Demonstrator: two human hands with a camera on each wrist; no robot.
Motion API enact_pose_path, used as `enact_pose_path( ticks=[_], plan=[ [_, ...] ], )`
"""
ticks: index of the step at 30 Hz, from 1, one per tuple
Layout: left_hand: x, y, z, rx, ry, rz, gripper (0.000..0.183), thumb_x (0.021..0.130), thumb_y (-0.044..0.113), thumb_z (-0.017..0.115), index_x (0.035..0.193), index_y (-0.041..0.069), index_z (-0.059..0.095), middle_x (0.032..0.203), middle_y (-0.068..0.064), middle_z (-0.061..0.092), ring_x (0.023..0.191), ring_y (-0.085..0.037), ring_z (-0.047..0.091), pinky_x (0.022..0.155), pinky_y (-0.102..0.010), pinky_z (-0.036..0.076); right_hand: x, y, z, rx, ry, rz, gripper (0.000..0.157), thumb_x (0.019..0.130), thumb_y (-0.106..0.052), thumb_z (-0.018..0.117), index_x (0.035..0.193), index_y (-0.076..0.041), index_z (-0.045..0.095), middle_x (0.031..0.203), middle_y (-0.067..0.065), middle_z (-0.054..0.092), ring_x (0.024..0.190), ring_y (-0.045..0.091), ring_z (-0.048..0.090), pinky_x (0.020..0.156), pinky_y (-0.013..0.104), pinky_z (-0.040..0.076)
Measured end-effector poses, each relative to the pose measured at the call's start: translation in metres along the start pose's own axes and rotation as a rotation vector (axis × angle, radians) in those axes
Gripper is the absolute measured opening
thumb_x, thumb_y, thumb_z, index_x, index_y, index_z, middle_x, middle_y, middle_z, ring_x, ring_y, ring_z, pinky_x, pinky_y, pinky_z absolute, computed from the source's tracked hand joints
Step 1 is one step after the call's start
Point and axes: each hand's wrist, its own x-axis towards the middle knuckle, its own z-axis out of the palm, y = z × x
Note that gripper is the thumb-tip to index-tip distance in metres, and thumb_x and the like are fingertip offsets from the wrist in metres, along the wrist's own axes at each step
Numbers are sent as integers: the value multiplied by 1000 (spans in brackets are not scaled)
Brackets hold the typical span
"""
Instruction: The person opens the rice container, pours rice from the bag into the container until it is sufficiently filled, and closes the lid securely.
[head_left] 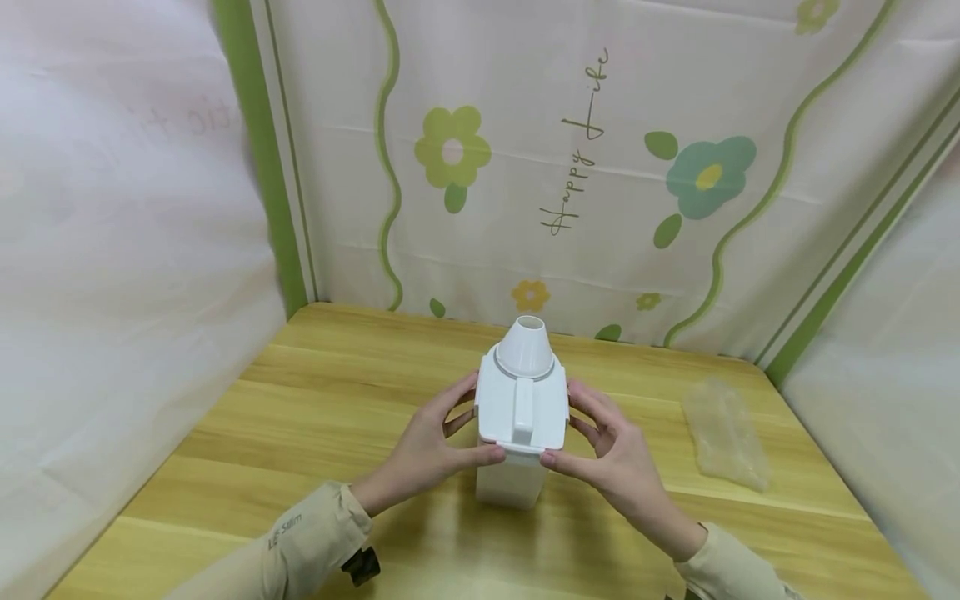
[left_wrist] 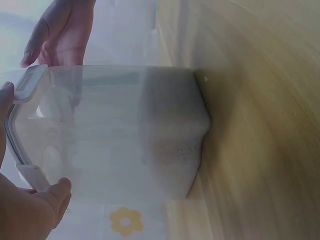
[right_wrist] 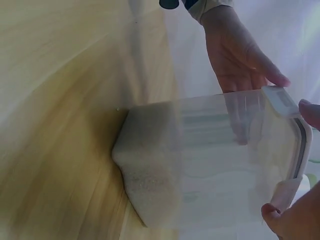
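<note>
A translucent plastic storage container (head_left: 512, 483) stands upright on the wooden table. Its white lid (head_left: 495, 408) carries a raised handle bar and a white cone (head_left: 525, 348) with an open top. Pale grain-like contents (left_wrist: 175, 135) fill the lower part, seen through the wall in both wrist views. My left hand (head_left: 431, 450) grips the lid's left side, thumb at the front edge and fingers bent round the side. On the other side, my right hand (head_left: 618, 458) holds the lid in the same way. White clips (right_wrist: 280, 101) show along the lid's rim.
A crumpled clear plastic bag (head_left: 726, 433) lies on the right of the table (head_left: 300, 400). Behind and at both sides hang pale curtains (head_left: 600, 250) with flower prints and green stripes. A tiny white speck (left_wrist: 205, 78) lies close to the container's base.
</note>
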Motion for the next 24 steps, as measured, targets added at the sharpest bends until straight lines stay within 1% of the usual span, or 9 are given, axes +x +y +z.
enact_pose_path(
  ticks=[4,7,10,19,24],
  plan=[
    [0,0,0,-20,13,-16,85,71,16,77,139,2,28,139,-9,33,122,-24,34,93,-35,37,-2,7,2,28,20,-13,77,61,14,75,128,12,39,135,24,29,121,35,33,94,36,37],
    [0,0,0,-26,16,-13,84,71,16,77,138,3,29,138,-8,34,122,-24,35,93,-34,37,-2,9,5,46,33,-25,79,60,15,74,129,11,37,136,23,27,121,36,32,94,37,37],
    [-1,0,0,-30,19,-8,84,71,16,77,139,4,29,138,-8,34,122,-24,35,93,-33,37,-2,13,6,40,42,-29,79,60,16,74,130,11,37,136,23,26,121,36,31,94,36,38],
    [-2,0,2,-59,22,-3,85,71,14,76,139,2,26,141,-9,30,124,-24,33,93,-32,37,-4,9,10,17,60,-32,77,62,14,74,129,11,37,136,23,27,123,35,29,95,35,36],
    [-2,0,3,-68,22,0,85,72,13,76,139,1,26,141,-10,29,124,-22,32,93,-32,37,-4,13,8,14,59,-31,78,62,14,74,130,10,37,136,22,27,121,35,32,95,35,36]
  ],
)
